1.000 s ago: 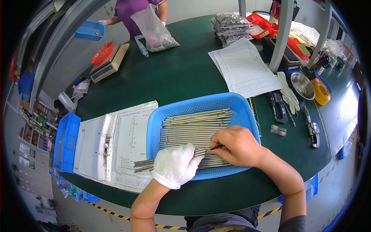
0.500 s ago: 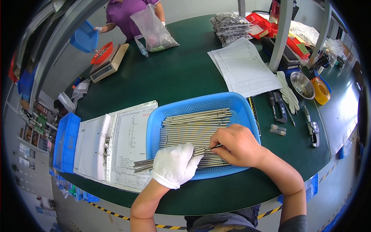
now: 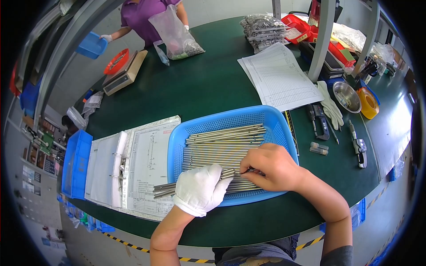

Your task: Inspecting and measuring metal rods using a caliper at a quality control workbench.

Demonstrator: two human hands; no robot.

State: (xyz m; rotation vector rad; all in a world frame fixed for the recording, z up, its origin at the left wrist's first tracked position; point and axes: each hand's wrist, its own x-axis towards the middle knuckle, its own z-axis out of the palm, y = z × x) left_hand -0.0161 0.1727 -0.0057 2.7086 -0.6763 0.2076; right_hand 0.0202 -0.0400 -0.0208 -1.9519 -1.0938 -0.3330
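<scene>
A blue perforated basket (image 3: 230, 111) holds many thin metal rods (image 3: 215, 155), lying mostly side by side. My left hand (image 3: 198, 189), in a white glove, is closed around a small bundle of metal rods (image 3: 164, 189) over the basket's near left part. Their left ends stick out past the basket rim; their right ends show beyond my fingers. My bare right hand (image 3: 273, 167) is pinched at those right ends. Between its fingertips is a thin dark piece (image 3: 250, 170), mostly hidden by the fingers, so its kind is unclear.
An open ring binder (image 3: 146, 166) and a blue bin (image 3: 74, 166) lie left. To the right are a micrometer (image 3: 318, 122), a glove (image 3: 330, 106) and a metal bowl (image 3: 347, 96). Across the table, a person in purple (image 3: 148, 20) stands near a scale (image 3: 126, 75) carrying a red tray.
My right hand has shifted slightly at the rod ends, and less of the dark piece shows. Across the table, the other person's blue container has moved away from the red tray.
</scene>
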